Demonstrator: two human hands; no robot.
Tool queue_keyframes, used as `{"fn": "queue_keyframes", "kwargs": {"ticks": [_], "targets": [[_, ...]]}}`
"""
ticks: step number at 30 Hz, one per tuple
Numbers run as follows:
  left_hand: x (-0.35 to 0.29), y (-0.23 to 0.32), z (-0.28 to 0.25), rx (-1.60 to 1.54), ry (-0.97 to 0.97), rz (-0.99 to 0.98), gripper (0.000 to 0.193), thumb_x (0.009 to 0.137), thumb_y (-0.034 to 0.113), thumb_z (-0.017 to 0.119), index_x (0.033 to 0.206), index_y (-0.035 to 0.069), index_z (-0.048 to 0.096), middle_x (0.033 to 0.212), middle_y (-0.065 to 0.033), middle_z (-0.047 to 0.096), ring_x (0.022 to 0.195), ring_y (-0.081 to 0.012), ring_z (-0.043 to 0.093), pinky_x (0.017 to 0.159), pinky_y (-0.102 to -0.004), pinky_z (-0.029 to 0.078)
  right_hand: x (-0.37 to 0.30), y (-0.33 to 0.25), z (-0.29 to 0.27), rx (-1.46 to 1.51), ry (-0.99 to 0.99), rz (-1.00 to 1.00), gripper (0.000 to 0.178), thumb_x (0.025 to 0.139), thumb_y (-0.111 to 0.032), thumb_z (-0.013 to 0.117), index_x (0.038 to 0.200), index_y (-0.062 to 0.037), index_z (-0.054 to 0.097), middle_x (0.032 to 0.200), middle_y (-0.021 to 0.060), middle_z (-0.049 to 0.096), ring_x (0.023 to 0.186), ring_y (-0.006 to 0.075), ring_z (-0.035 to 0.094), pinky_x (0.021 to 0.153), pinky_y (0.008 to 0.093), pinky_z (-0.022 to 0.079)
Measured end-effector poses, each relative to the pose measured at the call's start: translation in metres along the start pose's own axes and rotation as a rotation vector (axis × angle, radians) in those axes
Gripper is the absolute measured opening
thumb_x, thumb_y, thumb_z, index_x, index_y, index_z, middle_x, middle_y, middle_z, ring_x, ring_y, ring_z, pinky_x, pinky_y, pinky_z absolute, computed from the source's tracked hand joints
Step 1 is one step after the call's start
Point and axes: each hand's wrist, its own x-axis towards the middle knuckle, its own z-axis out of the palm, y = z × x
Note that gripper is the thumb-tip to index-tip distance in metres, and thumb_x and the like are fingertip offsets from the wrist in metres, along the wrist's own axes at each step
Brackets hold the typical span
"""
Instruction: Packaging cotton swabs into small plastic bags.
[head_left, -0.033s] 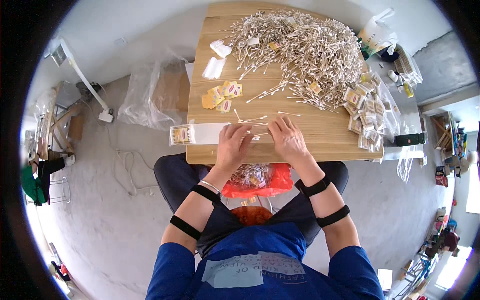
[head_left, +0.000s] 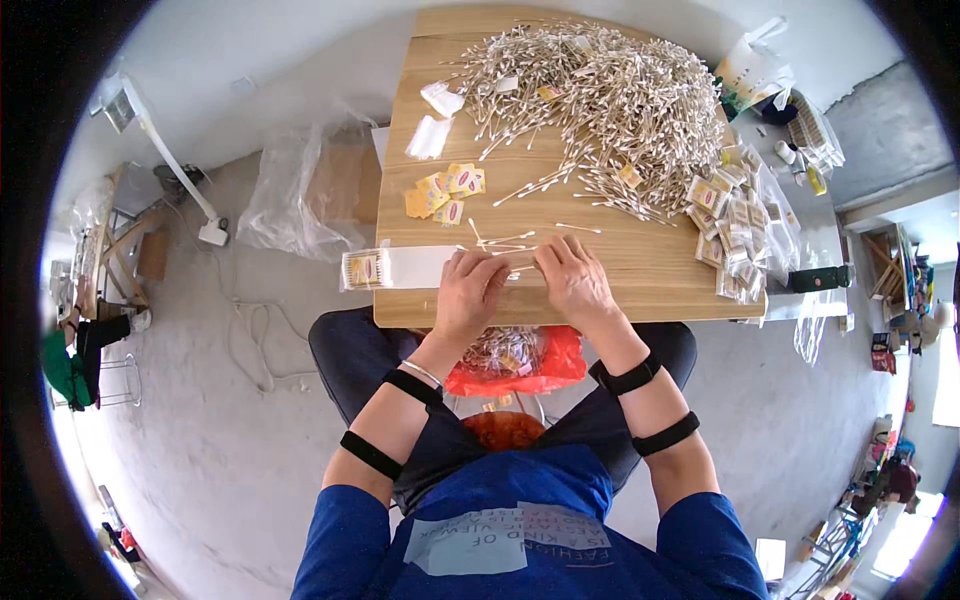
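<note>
Over the table's front edge, my left hand [head_left: 468,290] and my right hand [head_left: 575,280] are close together with fingers pinched. A few cotton swabs [head_left: 519,271] stretch across the gap between them, gripped at both sides. More loose swabs [head_left: 510,239] lie just beyond my fingertips. Left of my left hand is a white strip [head_left: 417,268], partly covered by that hand. A clear packet of swabs with a yellow card [head_left: 366,269] sits at the strip's left end, reaching past the table edge.
A large heap of cotton swabs [head_left: 610,95] covers the back of the wooden table [head_left: 420,310]. Yellow cards [head_left: 445,190] and clear plastic pieces [head_left: 428,137] lie at left. Filled packets [head_left: 735,225] are piled at right. A red bag of swabs [head_left: 560,365] is below the front edge.
The thumb and fingers of my left hand have drawn closer together. Both hands otherwise stay almost in place.
</note>
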Motion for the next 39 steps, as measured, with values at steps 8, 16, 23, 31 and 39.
{"fn": "queue_keyframes", "kwargs": {"ticks": [8, 16, 23, 31, 39], "targets": [[-0.005, 0.046, -0.008, -0.68, 0.039, -0.45, 0.016, 0.092, 0.013, 0.063, 0.097, -0.001, 0.067, 0.084, -0.0047, 0.067, 0.074, -0.0106, 0.057, 0.068, -0.0253, 0.046, -0.01, -0.045, -0.018, 0.936, 0.305, 0.502, 0.02, 0.086, -0.011, 0.069, 0.102, -0.002, 0.06, 0.088, 0.005, 0.064, 0.075, 0.0132, 0.061, 0.067, 0.0278, 0.05], [-0.02, 0.066, -0.022, -0.817, 0.086, -0.324, 0.018, 0.09, 0.016, 0.066, 0.099, -0.001, 0.066, 0.092, -0.0043, 0.065, 0.082, -0.011, 0.055, 0.077, -0.0261, 0.046, -0.02, -0.074, -0.046, 1.001, 0.271, 0.439, 0.008, 0.087, -0.007, 0.068, 0.089, 0.0004, 0.065, 0.077, 0.002, 0.067, 0.071, 0.0051, 0.058, 0.063, 0.0229, 0.047], [0.006, 0.112, -0.058, -0.746, 0.055, -0.074, 0.02, 0.085, 0.017, 0.073, 0.098, 0.003, 0.067, 0.097, -0.0038, 0.065, 0.092, -0.0126, 0.056, 0.083, -0.0271, 0.045, -0.031, -0.087, -0.071, 0.776, 0.287, 0.289, 0.011, 0.085, -0.006, 0.067, 0.091, 0.0027, 0.064, 0.073, 0.0137, 0.067, 0.061, 0.016, 0.062, 0.058, 0.0304, 0.049], [0.003, 0.117, -0.064, -1.116, -0.142, -0.324, 0.012, 0.089, 0.012, 0.068, 0.093, 0.001, 0.069, 0.092, -0.0036, 0.066, 0.086, -0.0108, 0.06, 0.079, -0.0249, 0.048, -0.036, -0.097, -0.085, 0.862, 0.249, 0.2, 0.011, 0.086, -0.003, 0.064, 0.095, 0.0028, 0.065, 0.084, 0.0159, 0.069, 0.075, 0.0215, 0.067, 0.067, 0.0331, 0.052], [-0.002, 0.112, -0.061, -1.488, -0.192, -0.576, 0.016, 0.093, 0.017, 0.063, 0.087, 0.002, 0.067, 0.086, -0.003, 0.064, 0.08, -0.0097, 0.059, 0.069, -0.0242, 0.046, -0.045, -0.086, -0.081, 1.121, 0.084, 0.262, 0.007, 0.089, -0.001, 0.06, 0.093, 0.0039, 0.064, 0.086, 0.009, 0.068, 0.08, 0.0138, 0.063, 0.075, 0.0288, 0.052]]}}
